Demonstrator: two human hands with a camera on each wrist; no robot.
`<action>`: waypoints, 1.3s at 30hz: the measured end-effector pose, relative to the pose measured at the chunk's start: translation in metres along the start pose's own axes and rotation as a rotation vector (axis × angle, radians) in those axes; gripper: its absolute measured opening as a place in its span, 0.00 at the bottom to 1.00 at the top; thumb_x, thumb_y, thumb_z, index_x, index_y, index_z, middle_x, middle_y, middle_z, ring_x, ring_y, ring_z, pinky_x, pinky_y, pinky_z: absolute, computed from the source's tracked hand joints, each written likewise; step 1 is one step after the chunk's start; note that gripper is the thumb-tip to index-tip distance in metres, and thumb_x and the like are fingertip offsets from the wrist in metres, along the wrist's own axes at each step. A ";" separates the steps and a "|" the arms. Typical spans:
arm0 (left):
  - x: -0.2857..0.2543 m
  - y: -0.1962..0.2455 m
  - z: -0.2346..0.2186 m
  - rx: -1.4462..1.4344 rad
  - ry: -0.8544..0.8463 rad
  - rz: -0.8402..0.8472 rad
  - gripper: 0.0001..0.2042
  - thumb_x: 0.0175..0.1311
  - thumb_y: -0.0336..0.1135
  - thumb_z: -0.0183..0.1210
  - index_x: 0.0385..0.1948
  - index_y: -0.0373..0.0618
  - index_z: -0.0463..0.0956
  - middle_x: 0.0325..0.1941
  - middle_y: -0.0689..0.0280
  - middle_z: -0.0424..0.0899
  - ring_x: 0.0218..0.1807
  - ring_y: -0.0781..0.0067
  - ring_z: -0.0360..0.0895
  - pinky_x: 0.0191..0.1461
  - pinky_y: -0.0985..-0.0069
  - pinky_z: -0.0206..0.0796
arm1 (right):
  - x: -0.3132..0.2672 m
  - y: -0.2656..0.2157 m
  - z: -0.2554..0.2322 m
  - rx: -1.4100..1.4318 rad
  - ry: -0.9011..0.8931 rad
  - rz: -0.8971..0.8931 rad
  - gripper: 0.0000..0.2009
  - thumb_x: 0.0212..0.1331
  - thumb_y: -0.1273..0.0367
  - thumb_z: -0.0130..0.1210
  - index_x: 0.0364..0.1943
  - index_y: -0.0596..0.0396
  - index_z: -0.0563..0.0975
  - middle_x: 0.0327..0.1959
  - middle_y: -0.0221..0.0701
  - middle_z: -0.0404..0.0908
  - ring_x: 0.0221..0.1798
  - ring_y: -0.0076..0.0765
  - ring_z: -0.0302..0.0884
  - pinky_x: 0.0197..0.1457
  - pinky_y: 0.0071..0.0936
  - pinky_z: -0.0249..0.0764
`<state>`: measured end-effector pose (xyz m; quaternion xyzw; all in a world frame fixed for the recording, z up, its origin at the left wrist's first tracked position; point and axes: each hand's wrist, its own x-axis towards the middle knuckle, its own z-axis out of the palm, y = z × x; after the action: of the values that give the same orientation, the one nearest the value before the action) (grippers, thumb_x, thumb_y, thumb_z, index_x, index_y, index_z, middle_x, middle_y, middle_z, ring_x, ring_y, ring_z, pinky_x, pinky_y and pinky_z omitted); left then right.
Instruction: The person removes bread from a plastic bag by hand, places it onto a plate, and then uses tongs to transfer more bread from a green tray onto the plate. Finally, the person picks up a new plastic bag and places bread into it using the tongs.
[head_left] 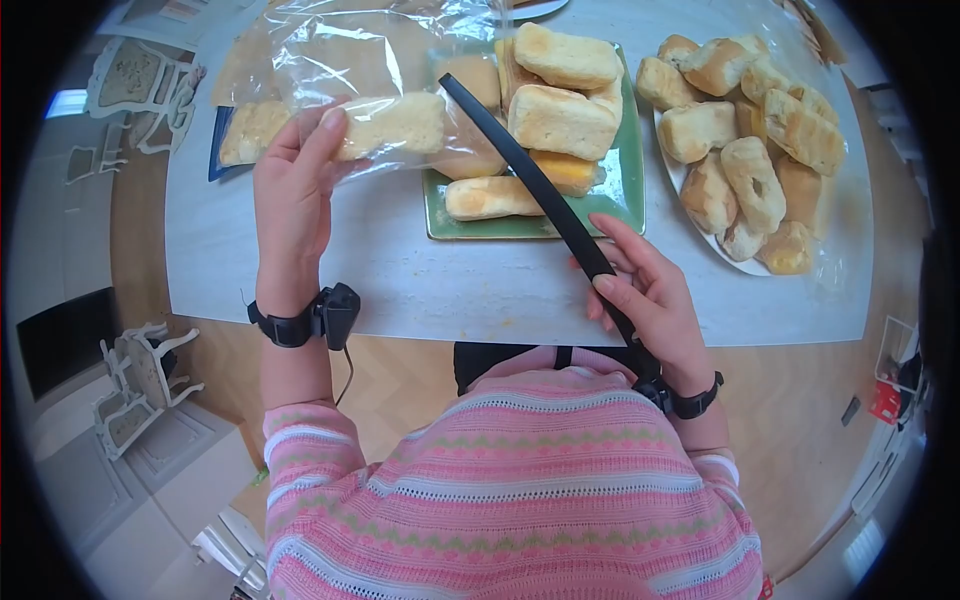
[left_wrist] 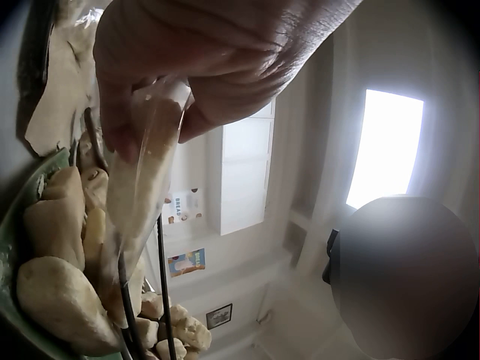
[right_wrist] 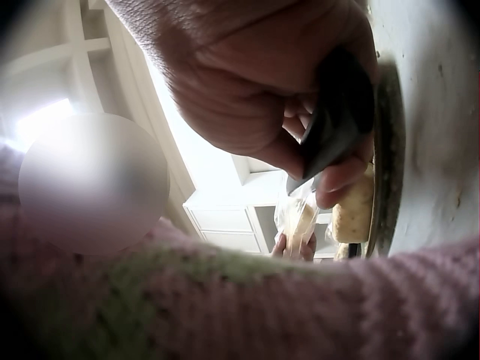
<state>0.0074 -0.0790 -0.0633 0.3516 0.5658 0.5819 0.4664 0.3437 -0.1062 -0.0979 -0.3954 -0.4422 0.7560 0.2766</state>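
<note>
In the head view the left hand (head_left: 295, 190) pinches a flat pale bread piece (head_left: 395, 125) inside a clear plastic bag (head_left: 335, 50), held above the table at the left of a green plate (head_left: 440, 215). The left wrist view shows the left hand (left_wrist: 195, 67) gripping the bagged bread (left_wrist: 142, 172) edge-on. Long black tongs (head_left: 540, 185) lie in the right hand (head_left: 650, 300), thumb and fingers around them, their tip at the bag near the bread. In the right wrist view the right hand (right_wrist: 255, 90) holds the tongs (right_wrist: 337, 112).
Several bread pieces (head_left: 565, 120) sit on the green plate. A white plate (head_left: 690, 215) at the right is heaped with more bread (head_left: 755, 185). Another bread piece (head_left: 250, 135) lies by a blue edge (head_left: 216, 150) at the left. Clear plastic (head_left: 830, 240) lies beside the white plate.
</note>
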 end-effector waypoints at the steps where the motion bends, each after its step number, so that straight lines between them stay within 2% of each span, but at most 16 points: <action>1: 0.001 0.003 0.003 0.013 0.022 0.027 0.15 0.66 0.35 0.59 0.50 0.35 0.76 0.45 0.61 0.82 0.45 0.75 0.80 0.45 0.77 0.75 | -0.001 0.000 0.000 0.005 0.003 -0.005 0.29 0.64 0.79 0.50 0.70 0.57 0.59 0.53 0.34 0.76 0.33 0.19 0.74 0.32 0.16 0.70; 8: 0.013 0.006 0.005 0.146 0.039 0.181 0.15 0.69 0.37 0.56 0.47 0.33 0.80 0.44 0.61 0.84 0.45 0.78 0.78 0.48 0.84 0.68 | -0.007 0.000 -0.007 0.024 0.032 -0.035 0.29 0.63 0.79 0.50 0.70 0.57 0.59 0.53 0.36 0.77 0.34 0.19 0.75 0.31 0.17 0.70; 12: 0.008 0.017 0.014 0.169 0.034 0.241 0.14 0.69 0.37 0.56 0.46 0.33 0.80 0.44 0.61 0.84 0.46 0.75 0.80 0.45 0.81 0.71 | -0.008 0.001 -0.010 0.037 0.030 -0.042 0.29 0.63 0.80 0.50 0.70 0.58 0.59 0.53 0.36 0.77 0.34 0.19 0.75 0.31 0.17 0.70; 14: 0.003 0.024 0.020 0.246 0.096 0.380 0.14 0.70 0.36 0.56 0.45 0.32 0.79 0.43 0.59 0.84 0.45 0.71 0.82 0.39 0.78 0.75 | -0.008 0.001 -0.010 0.039 0.052 -0.067 0.30 0.61 0.80 0.50 0.69 0.61 0.57 0.50 0.42 0.77 0.32 0.21 0.75 0.29 0.14 0.72; 17: 0.005 0.024 0.016 0.235 0.073 0.376 0.13 0.70 0.35 0.55 0.44 0.32 0.78 0.43 0.57 0.84 0.44 0.66 0.83 0.35 0.76 0.76 | -0.009 0.003 -0.011 0.034 0.061 -0.061 0.30 0.61 0.80 0.50 0.69 0.61 0.57 0.50 0.42 0.77 0.32 0.21 0.75 0.28 0.14 0.72; 20: 0.004 0.027 0.009 0.183 0.074 0.420 0.13 0.71 0.35 0.53 0.46 0.32 0.77 0.42 0.56 0.84 0.44 0.65 0.83 0.36 0.76 0.76 | -0.010 0.004 -0.016 0.063 0.043 -0.064 0.29 0.63 0.81 0.49 0.69 0.59 0.58 0.53 0.37 0.77 0.34 0.20 0.75 0.30 0.15 0.71; 24: 0.002 0.019 0.008 0.072 0.063 0.444 0.13 0.72 0.35 0.51 0.46 0.33 0.76 0.40 0.57 0.83 0.41 0.65 0.83 0.35 0.76 0.76 | -0.010 0.006 -0.017 0.063 0.038 -0.066 0.29 0.62 0.81 0.49 0.69 0.59 0.58 0.53 0.38 0.77 0.33 0.20 0.75 0.30 0.15 0.71; 27: 0.003 0.014 -0.001 0.061 0.063 0.396 0.12 0.72 0.34 0.51 0.46 0.33 0.76 0.41 0.58 0.83 0.41 0.69 0.82 0.38 0.77 0.75 | -0.012 0.005 -0.017 0.061 0.039 -0.070 0.29 0.63 0.81 0.49 0.69 0.60 0.58 0.53 0.38 0.77 0.33 0.20 0.75 0.30 0.15 0.71; 30: 0.001 0.010 -0.005 0.045 0.100 0.349 0.11 0.73 0.34 0.51 0.44 0.35 0.77 0.39 0.61 0.82 0.38 0.72 0.80 0.37 0.77 0.75 | -0.014 0.006 -0.018 0.061 0.043 -0.066 0.29 0.63 0.81 0.49 0.69 0.60 0.58 0.53 0.38 0.77 0.33 0.20 0.74 0.30 0.15 0.71; 32: 0.000 0.007 -0.007 0.021 0.129 0.370 0.12 0.73 0.36 0.50 0.43 0.36 0.77 0.33 0.64 0.80 0.34 0.75 0.79 0.33 0.77 0.74 | -0.014 0.007 -0.019 0.059 0.031 -0.081 0.29 0.63 0.81 0.49 0.70 0.59 0.58 0.53 0.38 0.76 0.34 0.20 0.74 0.30 0.15 0.71; 39: -0.002 -0.003 -0.012 -0.050 0.135 0.374 0.10 0.73 0.35 0.50 0.41 0.38 0.76 0.32 0.66 0.79 0.33 0.75 0.78 0.32 0.77 0.75 | -0.016 0.007 -0.015 0.057 0.033 -0.071 0.30 0.62 0.81 0.50 0.70 0.57 0.58 0.53 0.36 0.77 0.33 0.19 0.74 0.31 0.16 0.70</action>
<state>-0.0026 -0.0850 -0.0669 0.3989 0.5060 0.6947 0.3198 0.3647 -0.1150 -0.1032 -0.3839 -0.4296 0.7513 0.3218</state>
